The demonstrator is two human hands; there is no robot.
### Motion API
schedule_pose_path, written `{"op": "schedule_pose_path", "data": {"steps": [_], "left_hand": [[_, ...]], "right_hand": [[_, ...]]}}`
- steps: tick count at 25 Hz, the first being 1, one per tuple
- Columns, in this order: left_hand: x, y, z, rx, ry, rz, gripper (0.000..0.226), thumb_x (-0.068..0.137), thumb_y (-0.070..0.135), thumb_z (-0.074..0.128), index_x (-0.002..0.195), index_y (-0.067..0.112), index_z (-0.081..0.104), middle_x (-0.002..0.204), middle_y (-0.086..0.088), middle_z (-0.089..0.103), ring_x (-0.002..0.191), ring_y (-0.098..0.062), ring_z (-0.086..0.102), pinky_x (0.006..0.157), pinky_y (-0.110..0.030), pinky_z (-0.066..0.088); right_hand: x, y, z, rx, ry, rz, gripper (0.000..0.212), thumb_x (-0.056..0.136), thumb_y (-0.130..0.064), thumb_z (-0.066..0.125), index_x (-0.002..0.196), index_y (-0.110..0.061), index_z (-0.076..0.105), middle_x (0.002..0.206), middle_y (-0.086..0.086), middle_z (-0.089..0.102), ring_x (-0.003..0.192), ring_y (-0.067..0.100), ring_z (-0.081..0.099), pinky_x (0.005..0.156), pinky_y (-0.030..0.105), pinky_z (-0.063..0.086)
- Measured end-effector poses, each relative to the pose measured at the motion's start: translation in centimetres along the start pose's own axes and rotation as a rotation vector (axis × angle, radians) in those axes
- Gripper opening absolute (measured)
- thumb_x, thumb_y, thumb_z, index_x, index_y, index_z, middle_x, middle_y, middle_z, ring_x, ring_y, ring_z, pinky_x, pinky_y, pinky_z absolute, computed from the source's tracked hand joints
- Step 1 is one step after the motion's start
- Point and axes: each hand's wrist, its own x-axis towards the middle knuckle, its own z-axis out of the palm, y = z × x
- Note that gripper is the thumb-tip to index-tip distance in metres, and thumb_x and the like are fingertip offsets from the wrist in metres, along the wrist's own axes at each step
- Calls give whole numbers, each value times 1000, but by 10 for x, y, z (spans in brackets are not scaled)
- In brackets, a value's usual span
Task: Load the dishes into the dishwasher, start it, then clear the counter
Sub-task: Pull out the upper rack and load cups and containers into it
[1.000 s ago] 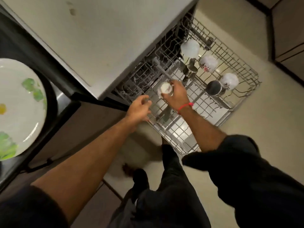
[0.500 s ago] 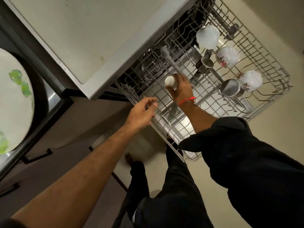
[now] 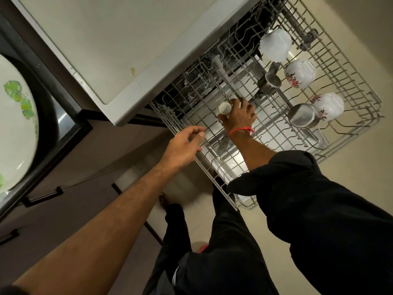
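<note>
You are looking down at a pulled-out wire dishwasher rack (image 3: 350, 67) below the pale table (image 3: 110, 39) edge. Your right hand (image 3: 239, 116), wearing a red thread at the wrist, is gripping a small white cup (image 3: 225, 109), turned bottom-up with faint print on its base, over the rack's near-left part. Your left hand (image 3: 182, 145) is hovering beside the rack's near edge with fingers loosely curled, holding nothing. Three white cups, two with red flower prints (image 3: 299, 73), are sitting upside down along the far side, with two steel tumblers (image 3: 302, 115) lying beside them. A white plate with green leaf print (image 3: 14, 128) is resting at far left.
</note>
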Motion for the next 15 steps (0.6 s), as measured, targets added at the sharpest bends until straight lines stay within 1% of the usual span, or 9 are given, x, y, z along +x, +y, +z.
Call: {"op": "schedule_pose_path", "data": {"steps": [2, 4, 6, 8, 10, 11, 13, 15], "left_hand": [[-2, 2, -3, 10, -3, 17, 29, 104, 35, 51, 131, 28, 60, 120, 7, 65, 97, -11, 70, 78, -29, 56], [-9, 6, -9, 14, 5, 37, 28, 104, 35, 52, 130, 28, 61, 119, 8, 66, 97, -11, 70, 78, -27, 54], [-20, 8, -19, 35, 11, 76, 28, 104, 35, 52, 130, 28, 61, 119, 9, 65, 101, -11, 68, 80, -27, 54], [-37, 6, -32, 70, 26, 140, 29, 104, 36, 52, 131, 29, 61, 118, 11, 65, 105, -11, 66, 84, -30, 55], [-55, -1, -48, 89, 66, 191, 29, 104, 36, 52, 131, 29, 61, 116, 10, 66, 101, -12, 68, 81, -29, 57], [-64, -5, -56, 83, 93, 201, 28, 104, 36, 52, 129, 28, 62, 115, 9, 67, 99, -12, 69, 79, -29, 57], [-79, -17, -69, 32, 135, 182, 23, 105, 34, 51, 125, 31, 63, 117, 8, 68, 96, -10, 70, 76, -31, 59], [-89, -30, -74, -10, 158, 158, 18, 105, 33, 50, 118, 37, 62, 117, 7, 68, 92, -10, 72, 69, -31, 60]], "right_hand": [[-3, 0, -4, 10, -34, -28, 72, 80, -38, 76, 141, -26, 41, 152, 9, 32, 139, 38, 26, 113, 60, 23], [-10, -1, -15, 33, -9, -71, 71, 81, -36, 75, 142, -27, 40, 151, 9, 33, 138, 37, 27, 112, 59, 24], [-19, -5, -30, 46, 49, -104, 60, 85, -34, 70, 140, -26, 45, 148, 8, 40, 135, 36, 31, 110, 56, 28], [-33, -15, -46, 42, 62, -167, 44, 91, -33, 63, 134, -24, 53, 141, 7, 48, 132, 33, 36, 108, 52, 30], [-47, -27, -58, 25, 17, -249, 34, 95, -29, 57, 129, -22, 58, 137, 9, 54, 132, 34, 40, 108, 50, 30], [-52, -32, -62, -4, -10, -279, 34, 96, -26, 55, 129, -21, 58, 138, 10, 54, 132, 34, 41, 109, 49, 31], [-58, -36, -63, -60, -60, -272, 36, 97, -18, 53, 132, -20, 57, 139, 14, 53, 131, 36, 44, 107, 45, 34], [-53, -35, -62, -48, -69, -224, 39, 96, -13, 52, 134, -19, 56, 137, 17, 55, 126, 37, 50, 104, 41, 40]]}}
